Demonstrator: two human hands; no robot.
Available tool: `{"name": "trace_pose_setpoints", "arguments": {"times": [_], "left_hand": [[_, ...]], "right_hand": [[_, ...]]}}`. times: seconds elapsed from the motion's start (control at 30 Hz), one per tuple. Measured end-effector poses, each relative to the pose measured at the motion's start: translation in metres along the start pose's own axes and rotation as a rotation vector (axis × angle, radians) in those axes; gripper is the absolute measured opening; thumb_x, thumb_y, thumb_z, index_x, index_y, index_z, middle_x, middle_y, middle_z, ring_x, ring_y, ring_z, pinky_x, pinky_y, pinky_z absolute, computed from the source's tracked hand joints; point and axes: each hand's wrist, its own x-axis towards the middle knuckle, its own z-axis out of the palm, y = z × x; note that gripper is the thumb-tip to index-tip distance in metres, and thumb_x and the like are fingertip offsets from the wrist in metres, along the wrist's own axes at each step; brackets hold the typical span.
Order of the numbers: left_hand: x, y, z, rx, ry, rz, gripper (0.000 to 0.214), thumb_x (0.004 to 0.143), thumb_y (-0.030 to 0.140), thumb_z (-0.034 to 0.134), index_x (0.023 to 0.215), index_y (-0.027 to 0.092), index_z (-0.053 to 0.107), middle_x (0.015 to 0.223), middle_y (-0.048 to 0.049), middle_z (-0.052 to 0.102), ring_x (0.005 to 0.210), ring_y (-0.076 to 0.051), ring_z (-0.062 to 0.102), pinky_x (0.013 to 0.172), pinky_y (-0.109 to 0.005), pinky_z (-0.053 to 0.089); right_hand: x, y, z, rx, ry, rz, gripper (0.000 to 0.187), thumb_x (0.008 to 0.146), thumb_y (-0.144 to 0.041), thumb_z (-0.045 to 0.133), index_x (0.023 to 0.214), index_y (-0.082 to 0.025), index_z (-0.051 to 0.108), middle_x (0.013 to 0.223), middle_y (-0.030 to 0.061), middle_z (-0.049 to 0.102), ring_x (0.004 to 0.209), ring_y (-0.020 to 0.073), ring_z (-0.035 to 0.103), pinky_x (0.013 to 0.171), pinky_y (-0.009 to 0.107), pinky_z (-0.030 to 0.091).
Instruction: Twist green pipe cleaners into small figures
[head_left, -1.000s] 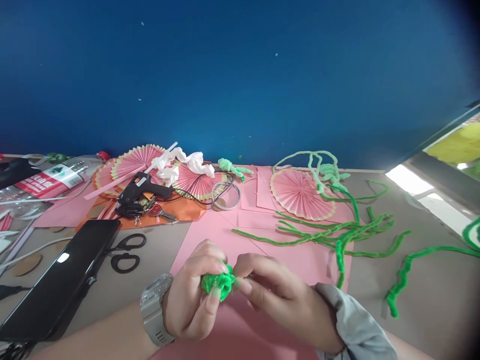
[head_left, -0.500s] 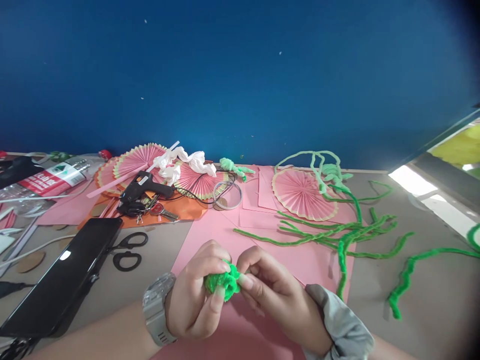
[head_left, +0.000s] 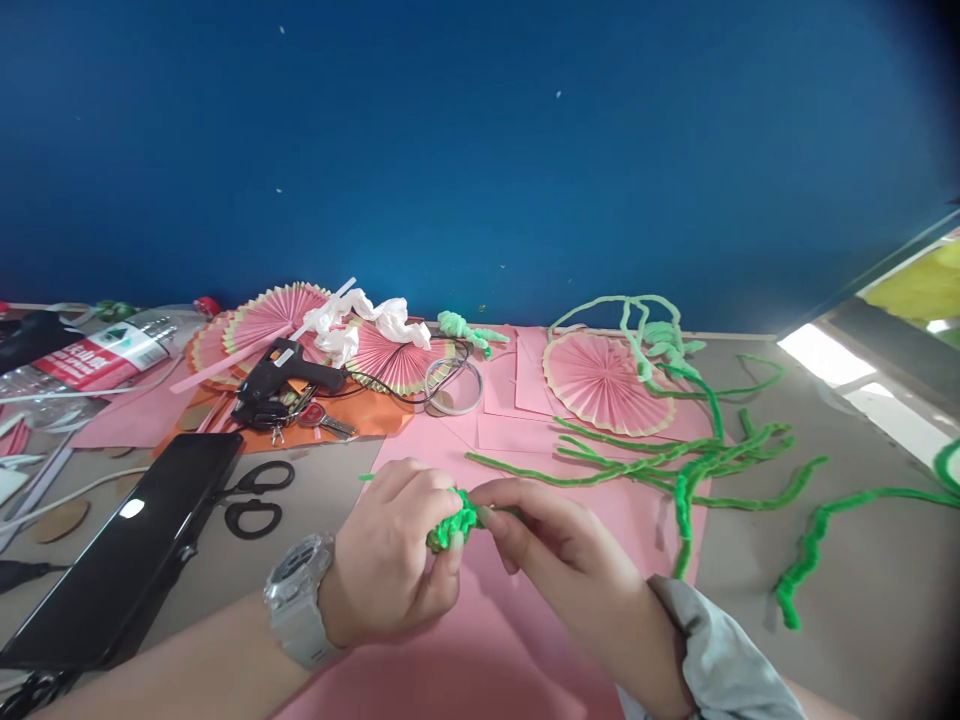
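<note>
My left hand [head_left: 394,555], with a grey watch on its wrist, is closed around a coiled bright green pipe cleaner [head_left: 452,523]. My right hand [head_left: 559,555], in a grey sleeve, pinches the same coil from the right with thumb and fingertips. Both hands hover just above a large pink paper sheet [head_left: 480,650] at the table's near edge. A short green end sticks out to the left behind my left hand.
Loose green pipe cleaners [head_left: 690,470] sprawl to the right. Pink folded paper fans [head_left: 604,385] lie behind, with a black glue gun [head_left: 289,368], keys, a tape ring [head_left: 452,387], black scissors [head_left: 251,500], a black case [head_left: 124,545] and a plastic bottle [head_left: 90,360] at left.
Both hands have risen slightly and shifted away from me with the green coil. My left hand has turned so its back faces up and hides more of the coil.
</note>
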Motion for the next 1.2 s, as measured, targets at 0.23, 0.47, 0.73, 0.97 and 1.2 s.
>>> {"name": "trace_pose_setpoints", "arguments": {"times": [0.23, 0.47, 0.73, 0.97, 1.2], "left_hand": [[0.002, 0.002, 0.002, 0.109, -0.034, 0.117, 0.014, 0.069, 0.012, 0.043, 0.081, 0.018, 0.04, 0.072, -0.0052, 0.051, 0.068, -0.02, 0.045, 0.06, -0.032, 0.036], [-0.002, 0.001, 0.005, -0.194, -0.014, 0.047, 0.024, 0.069, 0.012, 0.044, 0.09, 0.02, 0.035, 0.075, -0.0031, 0.047, 0.067, -0.018, 0.043, 0.061, -0.031, 0.035], [-0.007, -0.001, 0.007, -0.289, 0.034, 0.096, 0.028, 0.069, 0.012, 0.044, 0.094, 0.02, 0.034, 0.075, -0.0024, 0.043, 0.064, -0.016, 0.039, 0.058, -0.032, 0.033], [-0.011, -0.004, 0.009, -0.398, 0.063, 0.13, 0.037, 0.066, 0.012, 0.046, 0.1, 0.02, 0.033, 0.075, -0.0024, 0.041, 0.066, -0.017, 0.039, 0.061, -0.036, 0.035], [-0.014, -0.006, 0.012, -0.442, 0.125, 0.13, 0.042, 0.068, 0.015, 0.049, 0.105, 0.022, 0.032, 0.073, -0.0015, 0.043, 0.065, -0.017, 0.04, 0.062, -0.035, 0.035]], "right_hand": [[0.005, -0.008, -0.001, 0.053, -0.023, 0.073, 0.021, 0.083, -0.033, 0.052, 0.072, -0.016, 0.056, 0.064, -0.002, 0.048, 0.055, 0.008, 0.041, 0.051, 0.021, 0.035], [0.001, -0.002, 0.003, 0.322, -0.114, 0.139, 0.025, 0.084, -0.039, 0.05, 0.073, -0.016, 0.05, 0.062, -0.004, 0.038, 0.056, 0.008, 0.035, 0.054, 0.022, 0.031], [-0.002, -0.003, 0.005, 0.405, -0.193, 0.109, 0.023, 0.085, -0.037, 0.049, 0.074, -0.016, 0.049, 0.066, -0.003, 0.039, 0.06, 0.009, 0.036, 0.059, 0.024, 0.033], [-0.004, -0.001, 0.005, 0.362, -0.154, 0.037, 0.017, 0.085, -0.032, 0.051, 0.079, -0.017, 0.047, 0.07, -0.0025, 0.044, 0.06, 0.0082, 0.041, 0.056, 0.023, 0.036], [-0.004, 0.003, 0.006, 0.36, -0.16, -0.076, 0.006, 0.084, -0.024, 0.052, 0.087, -0.019, 0.051, 0.085, -0.0001, 0.047, 0.076, 0.0094, 0.049, 0.068, 0.024, 0.043]]}}
